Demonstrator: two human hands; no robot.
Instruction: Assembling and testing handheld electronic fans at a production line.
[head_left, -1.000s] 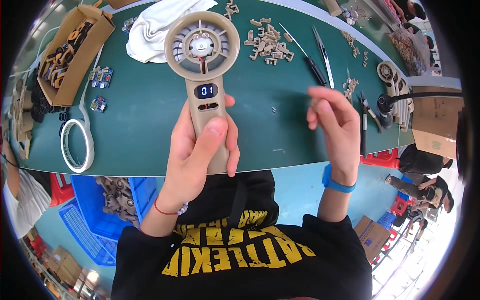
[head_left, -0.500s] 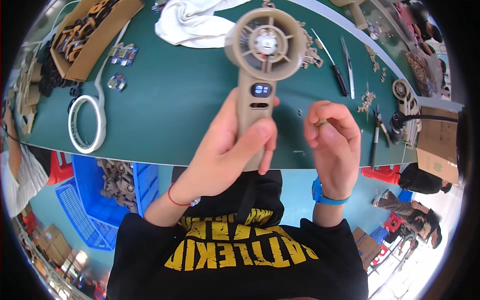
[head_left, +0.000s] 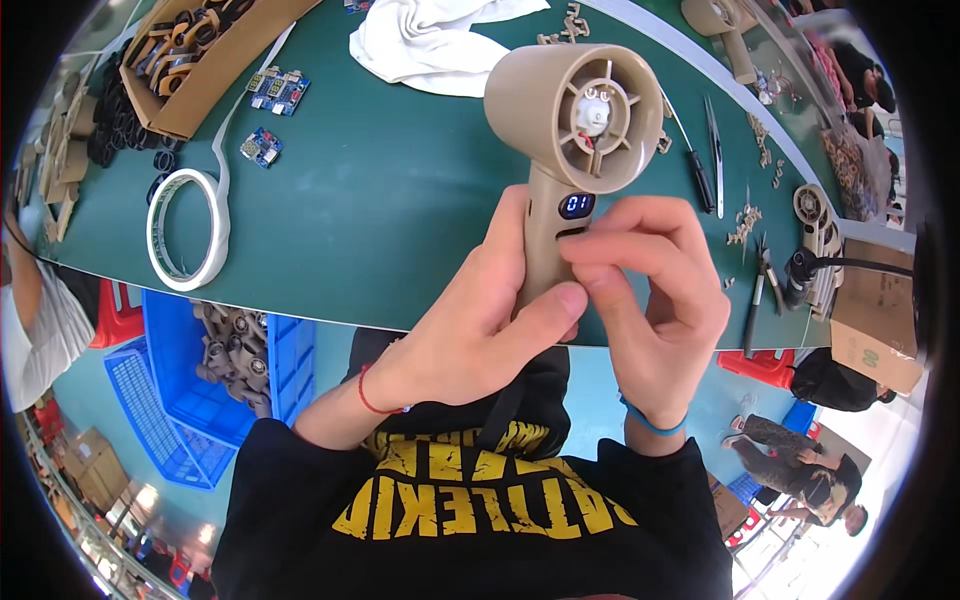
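Observation:
My left hand (head_left: 470, 325) is wrapped round the handle of a beige handheld fan (head_left: 545, 235), held upright above the table's near edge. Its round, spoked head (head_left: 597, 118) faces me, tilted a little to the right. On the handle a small display (head_left: 576, 206) is lit, and below it lies a dark slot (head_left: 572, 233). My right hand (head_left: 655, 290) is closed in a pinch, thumb and index fingertips against the handle beside that slot. The small beige plastic piece seen in this pinch earlier is now mostly hidden by the fingertips.
On the green table (head_left: 330, 220) lie a tape roll (head_left: 160, 235), circuit boards (head_left: 278, 92), a white cloth (head_left: 420, 45), a screwdriver (head_left: 702, 180), tweezers (head_left: 714, 150), pliers (head_left: 762, 285) and small beige parts (head_left: 743, 225). A blue crate (head_left: 290, 365) of fan parts stands below left.
The fan has moved right and turned, showing more of its side. My right hand has brought its pinch against the handle's slot. The display now reads clearly, and the spokes look sharper.

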